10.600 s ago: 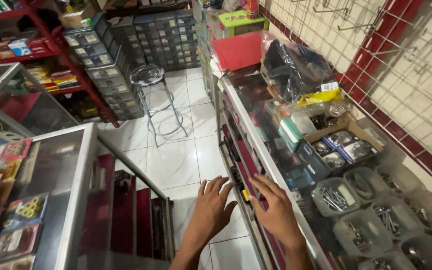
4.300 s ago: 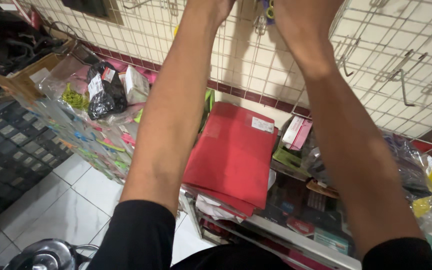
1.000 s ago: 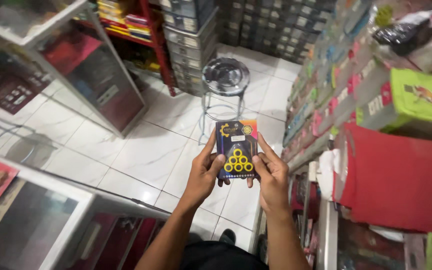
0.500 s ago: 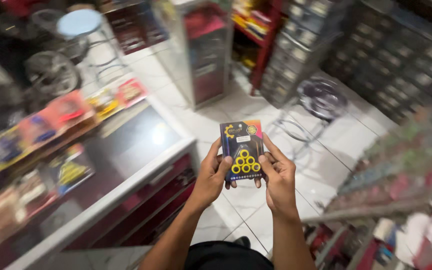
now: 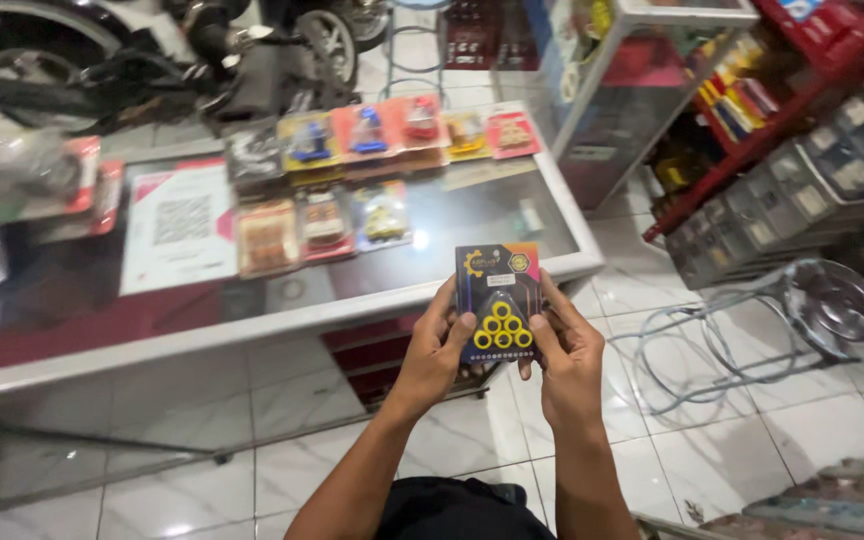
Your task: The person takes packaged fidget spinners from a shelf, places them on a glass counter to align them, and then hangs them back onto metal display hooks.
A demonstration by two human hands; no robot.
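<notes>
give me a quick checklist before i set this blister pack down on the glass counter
1. Both hands on pack: ok, left hand and right hand grip the blister pack by its sides.
2. Pack upright, front facing the camera: ok.
3. Yellow rings all in place: ok, six show.
4. Bare patch on glass counter: ok, near its front edge.
5. Other packs out of the way: ok, further back.
6. Pack's seal intact: cannot tell.

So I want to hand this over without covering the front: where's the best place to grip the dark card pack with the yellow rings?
Probably by its two long side edges, coming from left and right. The card pack is flat, upright and faces the camera; the left hand and right hand already pinch those edges, thumbs beside the yellow rings, leaving the front visible.
</notes>
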